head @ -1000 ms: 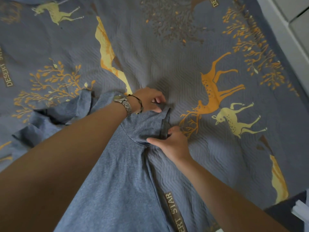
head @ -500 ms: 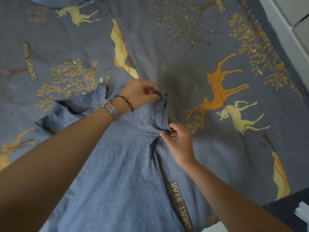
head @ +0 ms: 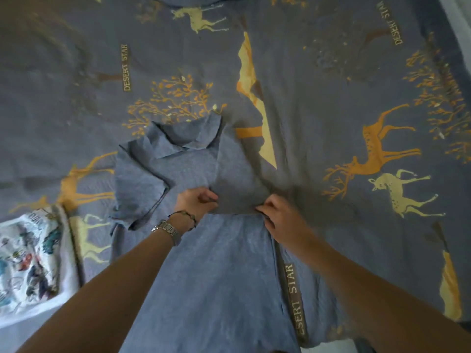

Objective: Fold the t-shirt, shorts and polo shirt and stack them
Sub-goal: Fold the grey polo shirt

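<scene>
Since the earlier frame, the polo [head: 204,271] sleeve flap has been folded inward onto the body at frame centre. Left hand [head: 197,203] and right hand [head: 276,216] each pinch the flap's lower edge. Polo lies on bedspread [head: 331,103]; printed t-shirt [head: 28,258] lower left.

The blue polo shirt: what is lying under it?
The blue polo shirt lies flat on the printed bedspread, whose deer and tree pattern shows all around it. Whether anything else lies beneath cannot be seen, since the cloth covers that area.
</scene>
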The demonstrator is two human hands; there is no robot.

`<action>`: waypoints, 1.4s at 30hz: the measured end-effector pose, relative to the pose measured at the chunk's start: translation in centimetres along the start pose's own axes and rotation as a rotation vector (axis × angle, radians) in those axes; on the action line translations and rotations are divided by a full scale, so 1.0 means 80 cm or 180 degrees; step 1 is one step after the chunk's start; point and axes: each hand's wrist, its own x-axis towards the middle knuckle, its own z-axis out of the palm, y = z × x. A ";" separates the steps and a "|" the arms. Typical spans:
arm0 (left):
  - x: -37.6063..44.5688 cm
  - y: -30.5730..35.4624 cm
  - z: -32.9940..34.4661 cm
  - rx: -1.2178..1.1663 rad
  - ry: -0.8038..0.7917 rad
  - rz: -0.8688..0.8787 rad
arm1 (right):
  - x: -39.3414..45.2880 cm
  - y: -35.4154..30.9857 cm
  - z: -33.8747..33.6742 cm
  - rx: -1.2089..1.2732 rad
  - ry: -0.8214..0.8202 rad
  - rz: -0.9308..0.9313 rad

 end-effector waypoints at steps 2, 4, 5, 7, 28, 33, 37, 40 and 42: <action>0.003 -0.004 0.010 -0.0016 0.0221 0.0019 | -0.002 0.001 0.006 -0.0103 -0.0110 -0.0036; 0.002 -0.001 0.016 0.0146 0.0395 0.0167 | -0.008 0.005 0.011 -0.0209 -0.0140 -0.0131; 0.001 -0.002 0.019 0.0227 0.0417 0.0259 | -0.011 0.006 0.014 -0.0291 -0.0174 -0.0208; -0.001 -0.004 0.023 0.0391 0.0417 0.0440 | -0.016 0.007 0.019 -0.0409 -0.0312 -0.0341; 0.019 -0.025 -0.101 0.0204 0.1433 0.1058 | 0.091 -0.063 -0.025 0.0471 0.0372 -0.0300; 0.094 -0.079 -0.211 0.0000 0.1688 0.0021 | 0.215 -0.055 -0.074 0.1918 0.0644 0.1389; 0.132 -0.104 -0.240 -0.0737 0.0601 -0.0697 | 0.270 -0.044 -0.074 0.1891 -0.0137 0.1881; 0.151 -0.117 -0.247 -0.0734 0.0217 -0.0722 | 0.286 -0.037 -0.066 0.1686 -0.0474 0.1960; 0.164 -0.132 -0.245 -0.0656 0.0351 -0.0704 | 0.291 -0.037 -0.064 0.1597 -0.0530 0.2017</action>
